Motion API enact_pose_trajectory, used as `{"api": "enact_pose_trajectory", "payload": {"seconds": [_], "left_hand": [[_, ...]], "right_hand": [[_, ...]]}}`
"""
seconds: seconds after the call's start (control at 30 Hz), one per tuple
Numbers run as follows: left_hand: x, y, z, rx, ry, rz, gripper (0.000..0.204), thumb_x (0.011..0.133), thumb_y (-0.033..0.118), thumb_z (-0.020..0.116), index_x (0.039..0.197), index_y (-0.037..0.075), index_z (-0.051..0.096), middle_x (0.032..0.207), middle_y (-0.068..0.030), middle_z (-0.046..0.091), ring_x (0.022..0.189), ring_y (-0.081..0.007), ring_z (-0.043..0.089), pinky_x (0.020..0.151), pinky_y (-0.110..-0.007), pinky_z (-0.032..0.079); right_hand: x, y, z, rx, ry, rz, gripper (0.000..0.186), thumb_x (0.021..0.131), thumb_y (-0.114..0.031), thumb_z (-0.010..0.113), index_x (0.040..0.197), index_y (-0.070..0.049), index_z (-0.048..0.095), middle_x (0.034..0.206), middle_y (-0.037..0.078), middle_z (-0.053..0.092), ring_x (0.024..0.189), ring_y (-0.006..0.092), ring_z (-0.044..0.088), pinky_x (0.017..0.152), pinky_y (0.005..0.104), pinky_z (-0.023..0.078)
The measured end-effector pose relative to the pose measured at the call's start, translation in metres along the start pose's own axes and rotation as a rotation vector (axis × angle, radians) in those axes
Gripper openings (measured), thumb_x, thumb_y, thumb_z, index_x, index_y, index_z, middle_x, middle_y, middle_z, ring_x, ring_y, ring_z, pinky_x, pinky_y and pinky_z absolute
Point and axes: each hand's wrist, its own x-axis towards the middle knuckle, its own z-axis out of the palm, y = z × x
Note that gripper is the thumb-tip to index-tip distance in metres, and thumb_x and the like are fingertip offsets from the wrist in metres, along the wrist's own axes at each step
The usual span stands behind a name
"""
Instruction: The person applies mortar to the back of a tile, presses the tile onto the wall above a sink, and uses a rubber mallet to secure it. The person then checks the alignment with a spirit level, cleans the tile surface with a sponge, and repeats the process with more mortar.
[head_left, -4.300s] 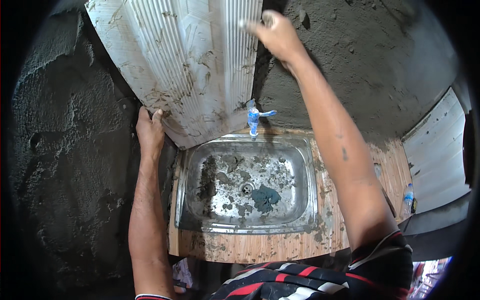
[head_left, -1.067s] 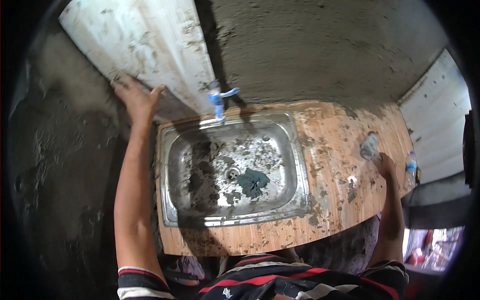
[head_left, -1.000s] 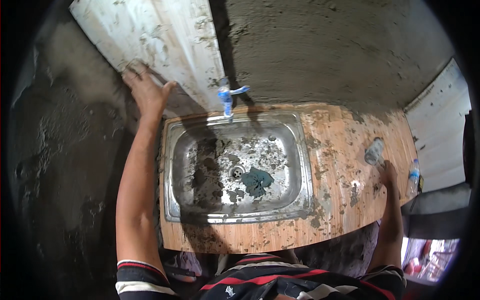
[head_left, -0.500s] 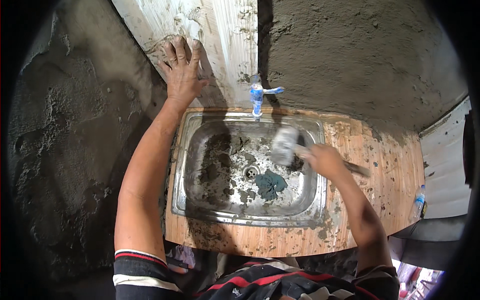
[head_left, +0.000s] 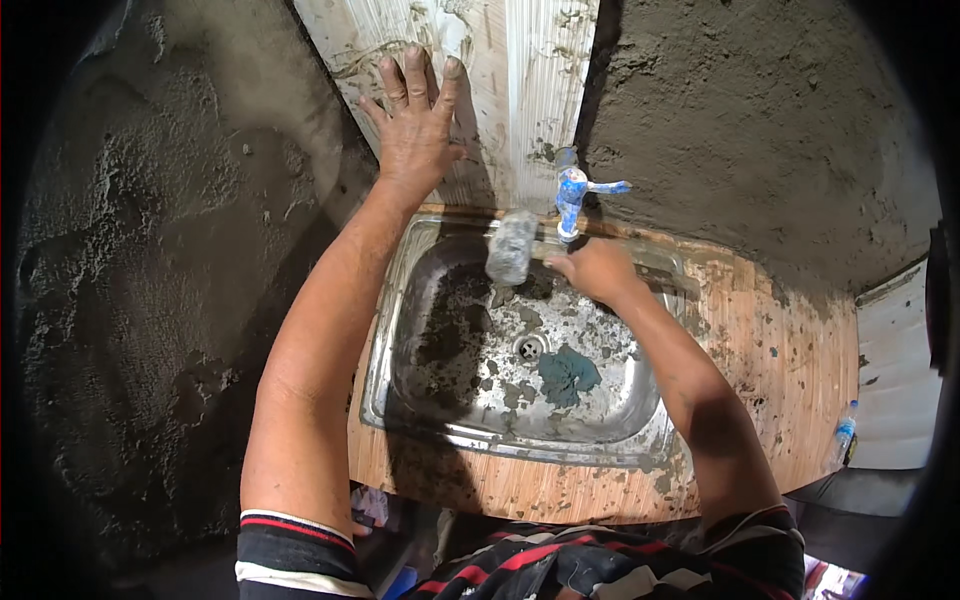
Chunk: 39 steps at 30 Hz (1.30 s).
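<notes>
My left hand (head_left: 415, 140) lies flat with fingers spread on a pale, streaked tile-like panel (head_left: 490, 110) smeared with mortar on the wall. My right hand (head_left: 597, 270) is closed round the handle of a mallet, just below the tap. The mallet's pale grey head (head_left: 512, 247) is slightly blurred, above the sink's back rim, close to the foot of the panel; most of its handle is hidden by the hand. Beneath it sits a steel sink (head_left: 520, 448) spattered with mortar. A dark greenish-grey clump (head_left: 568, 376), perhaps a wet rag or mortar, lies beside its drain.
A blue-and-white tap (head_left: 570, 195) juts from the wall behind the sink. Wood-patterned counter (head_left: 760, 380) with mortar splashes surrounds the basin. Rough mortar covers the left wall (head_left: 150, 300) and the right wall (head_left: 730, 120). A plastic bottle (head_left: 846, 432) stands at the counter's right edge.
My right hand has swung the mallet left and away from me, from over the sink's right side to its back rim. My left hand stays pressed on the panel; the view has shifted slightly.
</notes>
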Motion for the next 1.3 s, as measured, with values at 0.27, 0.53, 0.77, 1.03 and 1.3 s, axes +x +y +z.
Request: {"api": "enact_pose_trajectory", "payload": {"seconds": [0.27, 0.53, 0.77, 1.03, 1.3], "left_hand": [[0.003, 0.002, -0.005, 0.022, -0.03, 0.008, 0.138, 0.063, 0.045, 0.095, 0.166, 0.025, 0.005, 0.168, -0.027, -0.01, 0.15, -0.0599, -0.006, 0.103, -0.084, 0.024], [0.001, 0.002, -0.006, 0.047, -0.036, -0.002, 0.137, 0.062, 0.047, 0.094, 0.166, 0.025, 0.008, 0.168, -0.0286, -0.006, 0.151, -0.0604, -0.002, 0.104, -0.083, 0.025], [0.0, 0.004, -0.008, -0.022, -0.044, -0.001, 0.134, 0.066, 0.039, 0.094, 0.166, 0.024, 0.007, 0.169, -0.0267, -0.008, 0.151, -0.0589, -0.007, 0.107, -0.082, 0.02], [0.005, 0.01, -0.002, -0.017, -0.062, -0.026, 0.139, 0.064, 0.04, 0.095, 0.166, 0.024, 0.002, 0.168, -0.0259, -0.012, 0.151, -0.0574, -0.011, 0.109, -0.082, 0.017], [0.004, 0.012, -0.001, -0.075, -0.02, -0.058, 0.152, 0.057, 0.044, 0.098, 0.165, 0.025, -0.007, 0.166, -0.0294, -0.017, 0.149, -0.0612, -0.013, 0.107, -0.084, 0.014]], "right_hand": [[0.073, -0.077, 0.03, 0.195, 0.227, -0.256, 0.045, 0.098, -0.046, 0.06, 0.097, -0.003, 0.071, 0.091, 0.021, 0.073, 0.091, 0.0431, 0.069, 0.081, 0.0533, 0.053], [0.075, -0.09, 0.032, 0.179, 0.293, -0.262, 0.042, 0.097, -0.045, 0.061, 0.092, -0.004, 0.073, 0.085, 0.021, 0.072, 0.087, 0.0411, 0.07, 0.079, 0.0516, 0.053], [0.067, -0.087, 0.028, 0.28, 0.338, -0.189, 0.042, 0.097, -0.043, 0.063, 0.096, -0.002, 0.07, 0.091, 0.023, 0.072, 0.09, 0.0414, 0.07, 0.08, 0.0529, 0.053], [0.059, -0.056, 0.04, 0.384, 0.313, -0.189, 0.04, 0.095, -0.04, 0.068, 0.095, 0.0, 0.067, 0.094, 0.023, 0.07, 0.091, 0.0439, 0.067, 0.08, 0.0532, 0.051], [0.03, -0.025, 0.01, 0.363, 0.315, -0.145, 0.042, 0.096, -0.042, 0.067, 0.094, 0.0, 0.063, 0.087, 0.022, 0.067, 0.085, 0.0419, 0.067, 0.074, 0.0519, 0.051]]}}
